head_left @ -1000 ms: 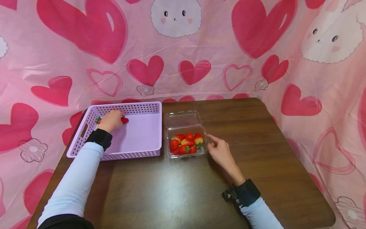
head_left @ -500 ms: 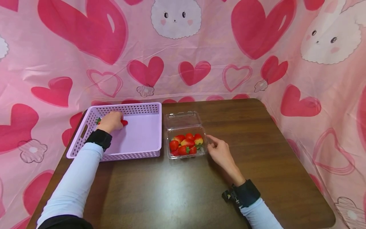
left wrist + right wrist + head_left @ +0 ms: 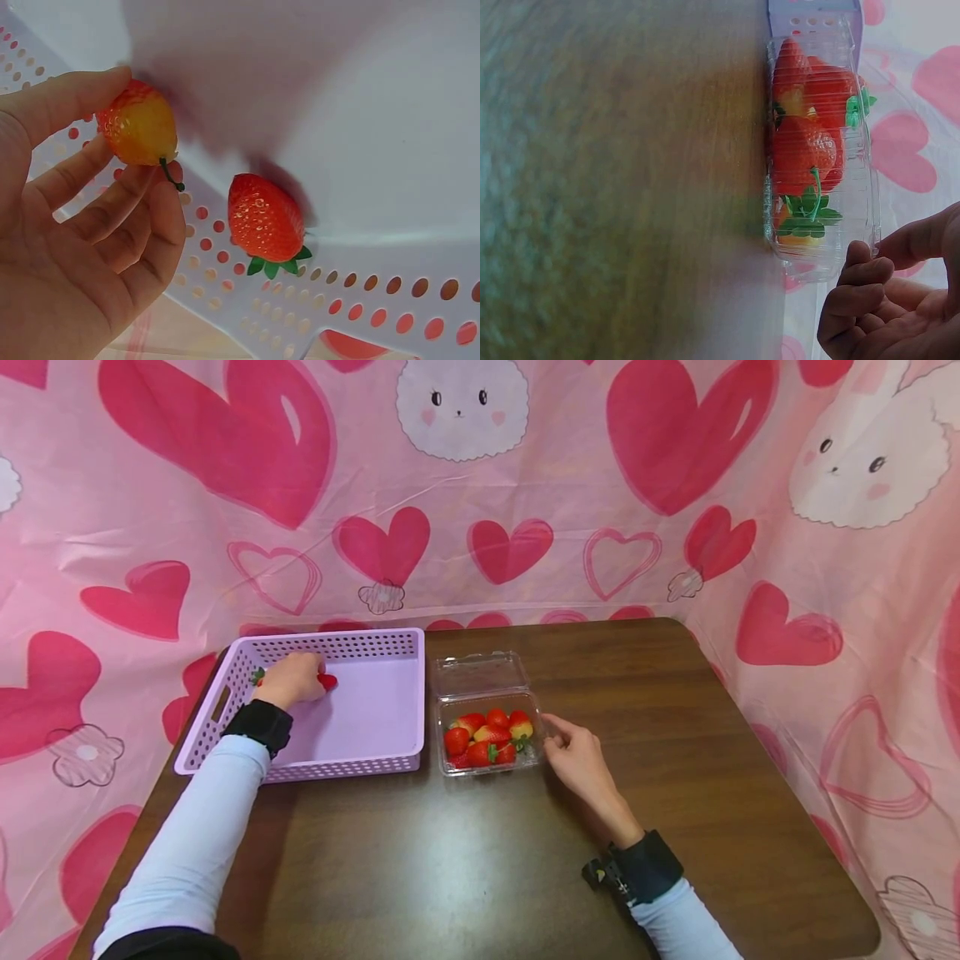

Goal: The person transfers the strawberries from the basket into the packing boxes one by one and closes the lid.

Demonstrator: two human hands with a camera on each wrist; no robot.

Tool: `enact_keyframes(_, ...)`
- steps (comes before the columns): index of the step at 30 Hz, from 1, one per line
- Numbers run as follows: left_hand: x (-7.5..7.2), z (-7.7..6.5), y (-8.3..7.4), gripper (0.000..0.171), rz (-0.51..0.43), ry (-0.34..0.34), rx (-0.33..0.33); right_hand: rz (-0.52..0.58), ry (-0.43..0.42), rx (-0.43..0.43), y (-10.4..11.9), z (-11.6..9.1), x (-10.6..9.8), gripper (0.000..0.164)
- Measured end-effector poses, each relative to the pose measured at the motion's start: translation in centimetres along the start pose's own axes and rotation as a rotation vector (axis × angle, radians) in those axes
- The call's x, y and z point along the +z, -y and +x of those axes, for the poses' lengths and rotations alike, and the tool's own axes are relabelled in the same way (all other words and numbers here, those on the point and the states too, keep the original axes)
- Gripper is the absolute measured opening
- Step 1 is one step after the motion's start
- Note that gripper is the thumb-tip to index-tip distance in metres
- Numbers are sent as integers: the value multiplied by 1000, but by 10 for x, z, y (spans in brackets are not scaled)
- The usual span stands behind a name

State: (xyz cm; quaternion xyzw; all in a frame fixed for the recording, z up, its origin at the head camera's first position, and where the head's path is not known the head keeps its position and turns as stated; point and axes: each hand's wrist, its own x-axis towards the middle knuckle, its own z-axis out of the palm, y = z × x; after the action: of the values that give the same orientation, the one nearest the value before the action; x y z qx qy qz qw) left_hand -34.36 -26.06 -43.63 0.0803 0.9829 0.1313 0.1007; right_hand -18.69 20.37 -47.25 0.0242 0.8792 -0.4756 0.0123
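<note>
My left hand is down inside a lilac perforated basket. In the left wrist view its thumb and fingers pinch a red-and-yellow strawberry with a thin green stem. Beside it, a red strawberry with green leaves lies on the basket floor close to the holed wall. On the right, my right hand pinches the rim of a clear plastic clamshell box between thumb and finger. Several strawberries fill the box, and its lid is folded back, away from me.
Basket and box stand side by side on a brown wooden table, with a narrow gap between them. A pink heart-print cloth hangs behind the table and along both sides.
Hardly anything differs. The red tip showing beside my left hand has shifted very slightly toward me; the right hand and the box have stayed in place.
</note>
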Motion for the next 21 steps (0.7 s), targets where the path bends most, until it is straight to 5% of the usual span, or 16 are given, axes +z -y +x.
enact_keyframes(21, -11, -4, -18, 38, -34, -91, 95, 13, 7, 7, 1, 0, -1, 47)
